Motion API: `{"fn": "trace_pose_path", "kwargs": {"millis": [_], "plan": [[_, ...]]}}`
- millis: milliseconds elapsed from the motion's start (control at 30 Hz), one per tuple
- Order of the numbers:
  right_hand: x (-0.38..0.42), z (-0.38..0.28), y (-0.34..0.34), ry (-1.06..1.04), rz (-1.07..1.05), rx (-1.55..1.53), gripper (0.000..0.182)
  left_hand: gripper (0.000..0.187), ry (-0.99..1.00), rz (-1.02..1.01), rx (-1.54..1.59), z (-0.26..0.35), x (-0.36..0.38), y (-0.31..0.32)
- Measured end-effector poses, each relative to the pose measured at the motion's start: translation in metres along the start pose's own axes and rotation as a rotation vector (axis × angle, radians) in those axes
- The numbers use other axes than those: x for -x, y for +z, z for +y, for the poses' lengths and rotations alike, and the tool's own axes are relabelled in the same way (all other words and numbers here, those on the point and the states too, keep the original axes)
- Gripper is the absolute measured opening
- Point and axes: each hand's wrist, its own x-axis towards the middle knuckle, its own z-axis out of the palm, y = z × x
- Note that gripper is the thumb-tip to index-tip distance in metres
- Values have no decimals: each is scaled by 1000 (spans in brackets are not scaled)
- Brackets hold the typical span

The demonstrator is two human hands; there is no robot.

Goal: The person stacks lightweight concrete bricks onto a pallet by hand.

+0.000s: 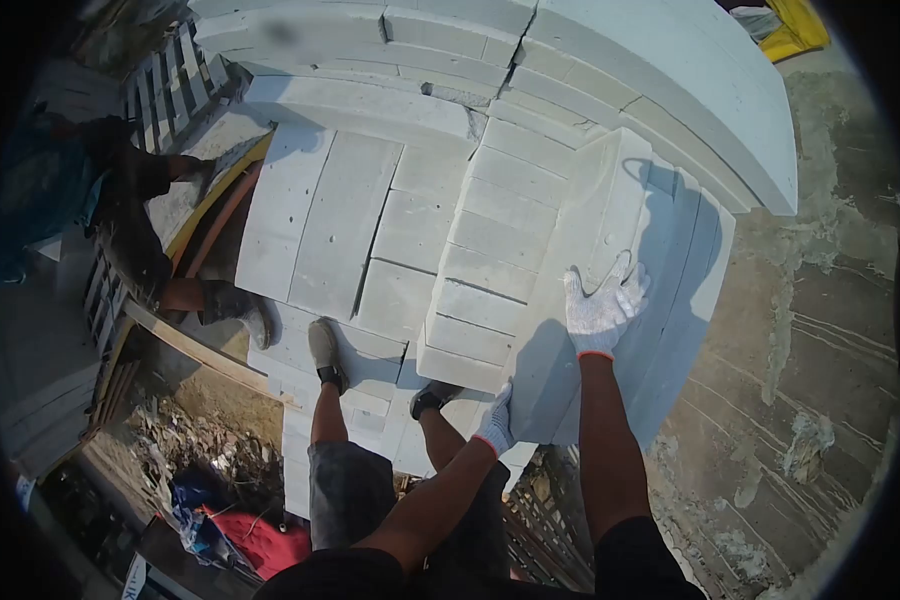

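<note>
Both my hands wear white knit gloves with red cuffs. My right hand (607, 303) is open, palm down and fingers spread, over the top of a long pale block (585, 225) on the stack. My left hand (497, 421) lies against the near left corner of that block, its fingers stretched out along the side. Several more pale blocks (660, 320) lie side by side to the right, partly in my shadow. To the left, a row of narrower blocks (500, 235) forms a step beside the long block.
My shoes (325, 350) stand on lower blocks. Another person's boot (253, 316) rests at the left by a wooden plank (200, 345). A higher block wall (570, 60) curves behind. Rubble (210, 435) and red cloth (265, 540) lie below; concrete ground (790, 400) is at right.
</note>
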Motion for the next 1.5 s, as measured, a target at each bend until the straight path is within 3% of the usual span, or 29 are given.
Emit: {"fn": "trace_pose_path", "kwargs": {"millis": [67, 133, 167, 233, 300, 333, 400, 433, 500, 533, 633, 700, 733, 767, 800, 833, 867, 933, 1033, 1100, 1133, 1167, 1233, 1267, 1300, 1333, 1367, 1433, 1500], "plan": [[-2, 4, -13, -8, -106, -84, 95, 58, 8, 91, -172, 7, 4, 5], [-9, 1, -33, 51, -270, -179, 94, 75, -22, 416, -776, 49, 49, 36], [-7, -13, -56, 139, -316, -342, 91, 79, 300, 292, -1009, 68, 51, 20], [6, -16, -49, 119, -241, -332, 84, 74, 344, 523, -1033, 114, 100, 39], [24, -50, -60, -2, -219, -371, 78, 87, 586, 497, -1054, 168, 111, -4], [44, -80, -76, -34, -211, -384, 75, 87, 572, 311, -794, 203, 132, -28], [80, -139, -64, 20, -443, -622, 72, 87, 584, 296, -391, 258, 253, -27], [98, -186, -70, 80, -650, -810, 71, 86, 636, 252, -263, 294, 292, -70], [142, -288, -96, 258, -1067, -1199, 75, 98, 1047, 389, 170, 343, 443, -92], [160, -328, -80, 164, -1285, -1287, 77, 104, 1301, 405, 268, 364, 531, -105], [175, -491, -143, 351, -1923, -1353, 91, 115, 2007, 660, 180, 379, 801, -84], [174, -583, -186, 370, -2141, -1381, 101, 123, 2205, 908, 146, 371, 930, -52], [174, -626, -206, 380, -2208, -1286, 104, 128, 2179, 968, 140, 364, 964, -31], [183, -653, -213, 268, -2237, -1233, 104, 122, 1897, 819, 122, 354, 1000, -35], [193, -667, -222, 7, -2502, -1378, 86, 118, 1599, 704, 73, 345, 1036, -37], [204, -669, -214, 0, -2315, -1622, 62, 106, 1250, 541, -314, 346, 1062, -67], [200, -656, -219, 120, -2276, -1692, 51, 97, 1172, 621, -383, 345, 1044, -59], [199, -619, -210, -154, -2043, -1826, 49, 85, 1132, 784, -464, 339, 1001, -35], [186, -540, -203, -51, -1738, -1674, 73, 75, 1247, 862, -401, 296, 901, -8], [180, -480, -173, 32, -1604, -1807, 76, 69, 1256, 805, -364, 270, 841, -14], [174, -442, -150, 146, -1546, -1766, 66, 66, 1230, 754, -348, 260, 811, -21], [160, -395, -141, 265, -1506, -1718, 57, 63, 1180, 698, -328, 255, 780, -30], [88, -305, -168, 259, -1483, -1416, 46, 57, 1013, 542, -265, 253, 706, -51], [69, -260, -127, 145, -1417, -1225, 30, 54, 908, 469, -212, 250, 660, -60], [51, -202, -74, -397, -1202, -1361, 26, 51, 816, 413, -161, 243, 615, -66], [14, -169, -75, -208, -1265, -1205, 29, 47, 685, 490, -61, 240, 560, -67], [-23, -143, -74, -185, -1207, -1016, 28, 45, 561, 385, -14, 233, 507, -86], [-104, -88, -42, -255, -1256, -1037, 29, 47, 381, 260, 0, 196, 390, -91], [-179, -74, -45, -675, -1099, -663, 32, 51, 234, 226, 173, 140, 304, -76]]}}
